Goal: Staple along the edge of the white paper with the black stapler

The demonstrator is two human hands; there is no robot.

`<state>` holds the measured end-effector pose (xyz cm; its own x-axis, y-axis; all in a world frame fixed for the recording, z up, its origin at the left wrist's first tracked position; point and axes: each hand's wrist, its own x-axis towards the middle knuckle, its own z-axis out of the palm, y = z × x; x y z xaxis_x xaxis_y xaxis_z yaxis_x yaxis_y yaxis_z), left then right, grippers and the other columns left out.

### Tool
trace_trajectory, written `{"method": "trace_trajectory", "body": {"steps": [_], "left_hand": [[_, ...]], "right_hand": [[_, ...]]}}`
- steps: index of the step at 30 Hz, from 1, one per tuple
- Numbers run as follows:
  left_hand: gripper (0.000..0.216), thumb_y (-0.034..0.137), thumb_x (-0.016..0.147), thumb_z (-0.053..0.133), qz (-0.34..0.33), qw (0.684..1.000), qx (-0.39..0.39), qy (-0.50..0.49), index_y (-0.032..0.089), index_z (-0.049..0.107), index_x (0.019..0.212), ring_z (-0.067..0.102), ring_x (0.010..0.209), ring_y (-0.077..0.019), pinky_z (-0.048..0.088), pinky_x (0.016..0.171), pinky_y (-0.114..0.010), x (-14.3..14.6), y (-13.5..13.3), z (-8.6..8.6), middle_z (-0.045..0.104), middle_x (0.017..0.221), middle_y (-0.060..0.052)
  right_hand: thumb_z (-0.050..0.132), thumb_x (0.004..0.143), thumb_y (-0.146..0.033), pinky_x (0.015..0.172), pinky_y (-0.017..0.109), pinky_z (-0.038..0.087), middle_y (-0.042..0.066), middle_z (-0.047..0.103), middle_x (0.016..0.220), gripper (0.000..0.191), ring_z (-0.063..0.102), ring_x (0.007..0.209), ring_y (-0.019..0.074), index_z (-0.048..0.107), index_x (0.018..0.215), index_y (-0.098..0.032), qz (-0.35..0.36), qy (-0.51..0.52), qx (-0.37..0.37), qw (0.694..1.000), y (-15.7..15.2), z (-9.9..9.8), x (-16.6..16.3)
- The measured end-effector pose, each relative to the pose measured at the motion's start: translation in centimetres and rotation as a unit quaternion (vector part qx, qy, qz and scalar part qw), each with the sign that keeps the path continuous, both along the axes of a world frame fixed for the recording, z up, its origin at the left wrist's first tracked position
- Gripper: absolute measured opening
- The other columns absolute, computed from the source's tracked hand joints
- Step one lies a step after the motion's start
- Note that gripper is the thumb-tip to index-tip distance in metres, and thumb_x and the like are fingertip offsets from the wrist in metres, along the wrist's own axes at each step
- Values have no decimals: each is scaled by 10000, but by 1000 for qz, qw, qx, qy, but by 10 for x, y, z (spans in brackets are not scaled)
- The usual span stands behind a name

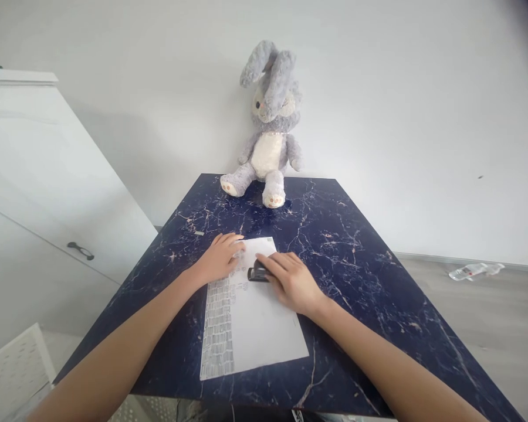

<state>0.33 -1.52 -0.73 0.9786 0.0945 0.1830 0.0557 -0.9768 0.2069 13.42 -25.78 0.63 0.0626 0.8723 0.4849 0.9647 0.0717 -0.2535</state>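
Looking down from the head view, a paper [255, 328] was seen lying flat on a dark marbled table [356, 246], near its front edge, with a printed band along its left side too small to be read. The left hand [220, 257] was laid flat on the paper's far left corner, fingers held together and pressed down. The right hand [290, 281] was laid over a small dark stapler [256, 274] at the paper's upper middle. Its fingers were kept together on top, while the thumb was hidden, so a clasp could not be told. Only the stapler's left end was shown, and its shape was hard to make out. Both forearms were cut off by the lower frame.

A plush rabbit [270, 135] was seated at the table's far edge against the wall. A white cabinet [35, 193] was cut off at the left. A bottle [475, 271] was seen lying on the floor to the right, well apart from the table.
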Motion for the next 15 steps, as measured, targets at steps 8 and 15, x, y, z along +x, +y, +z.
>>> {"method": "trace_trajectory", "body": {"steps": [8,15], "left_hand": [[459,320,1049,439,-11,999,-3,44,335,515,1501,279,1549,-382,244,1228,-622,-1,-18,-4,364,1667,-82],[641,130,890,536,-68,997,25,20,316,526,1504,459,1371,-352,390,1137,-536,-6,-22,4,458,1514,-120]], "right_hand": [[461,956,-90,939,486,458,117,663,1153,493,600,1071,327,545,1416,-247,-208,61,55,975,-8,3,52],[487,895,-63,926,486,482,115,669,1115,521,605,1065,328,582,1377,-234,-264,57,3,963,-9,-5,71]]}}
